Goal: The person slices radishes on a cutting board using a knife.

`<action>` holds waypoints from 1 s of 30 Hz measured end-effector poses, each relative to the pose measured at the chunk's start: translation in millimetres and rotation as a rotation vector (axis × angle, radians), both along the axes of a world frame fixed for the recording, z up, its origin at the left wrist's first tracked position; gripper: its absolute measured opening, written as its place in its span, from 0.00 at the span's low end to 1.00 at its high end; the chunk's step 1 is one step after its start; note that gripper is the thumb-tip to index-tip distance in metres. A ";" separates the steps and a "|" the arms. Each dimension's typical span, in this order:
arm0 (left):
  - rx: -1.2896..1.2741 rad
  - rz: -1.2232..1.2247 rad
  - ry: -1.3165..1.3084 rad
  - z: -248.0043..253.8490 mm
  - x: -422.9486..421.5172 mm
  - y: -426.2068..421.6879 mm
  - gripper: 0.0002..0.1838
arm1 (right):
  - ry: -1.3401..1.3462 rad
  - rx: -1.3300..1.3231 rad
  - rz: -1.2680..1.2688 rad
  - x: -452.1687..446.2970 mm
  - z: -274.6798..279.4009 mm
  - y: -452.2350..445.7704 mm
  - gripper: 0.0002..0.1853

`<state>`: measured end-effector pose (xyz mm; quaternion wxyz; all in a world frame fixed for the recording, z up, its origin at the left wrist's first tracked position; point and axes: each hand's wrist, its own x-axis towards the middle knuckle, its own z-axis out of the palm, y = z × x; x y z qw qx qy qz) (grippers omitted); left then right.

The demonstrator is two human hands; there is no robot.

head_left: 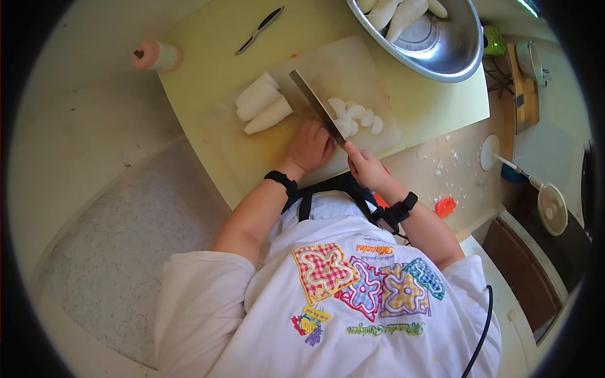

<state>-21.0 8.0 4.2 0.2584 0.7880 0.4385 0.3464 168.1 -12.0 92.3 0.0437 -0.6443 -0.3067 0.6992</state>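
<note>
My right hand (367, 169) is closed round the handle of a kitchen knife (313, 101), whose long blade points away from me over the white cutting board (328, 63). Just left of the blade, my left hand (309, 146) rests on the board with its fingers curled; whatever lies under them is hidden. Right of the blade, several white radish slices (356, 113) lie loosely together, some touching the knife. Peeled lengths of white radish (259, 99) lie side by side on the board, beyond my left hand.
A metal bowl (459, 60) with several whole radishes (403, 17) stands at the table's far right. A peeler (259, 30) with black on its handle lies beyond the board. A pink-capped bottle (157, 55) stands at the left edge. White scraps (449, 165) litter the floor at right.
</note>
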 end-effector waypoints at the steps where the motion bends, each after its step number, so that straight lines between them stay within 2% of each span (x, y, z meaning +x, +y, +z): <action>1: 0.004 -0.002 -0.003 -0.2 0.4 0.0 0.11 | 0.020 -0.017 -0.008 1.1 -1.2 -0.1 0.36; 3: 0.008 -0.007 0.003 -1.0 0.4 -0.1 0.12 | 0.044 -0.023 -0.021 2.1 -5.2 -2.9 0.36; 8: -0.053 -0.051 0.043 10.7 -9.9 3.2 0.14 | -0.081 0.224 0.128 6.1 13.1 -5.5 0.32; 10: -0.332 0.017 -0.190 13.9 -26.6 -8.2 0.14 | -0.108 0.278 0.148 10.5 32.2 -6.1 0.31; 12: -0.055 0.063 -0.116 55.9 -50.4 -1.5 0.14 | -0.136 0.334 0.163 16.0 50.3 -9.0 0.30; 15: 0.042 0.137 -0.028 127.5 -66.2 1.8 0.14 | -0.251 0.434 0.251 27.6 65.9 -11.9 0.26; 17: 0.164 0.081 0.114 168.1 -64.3 4.4 0.12 | -0.370 0.663 0.349 34.5 64.8 -15.7 0.20; 18: 0.181 0.079 0.122 178.7 -57.5 7.3 0.12 | -0.365 0.680 0.342 37.6 62.8 -16.7 0.20; 20: 0.058 -0.118 0.252 192.2 -35.0 12.1 0.09 | -0.458 0.754 0.443 42.7 58.3 -17.2 0.18; 24: -0.065 -0.203 0.399 162.9 -11.0 10.9 0.08 | -0.506 0.745 0.526 49.1 60.7 -20.9 0.16; 26: -0.242 -0.173 0.527 160.7 -1.5 12.0 0.10 | -0.508 0.743 0.585 54.4 60.7 -24.1 0.16; 30: -0.312 -0.229 0.583 135.1 6.9 17.7 0.11 | -0.499 0.793 0.575 66.0 51.7 -33.6 0.16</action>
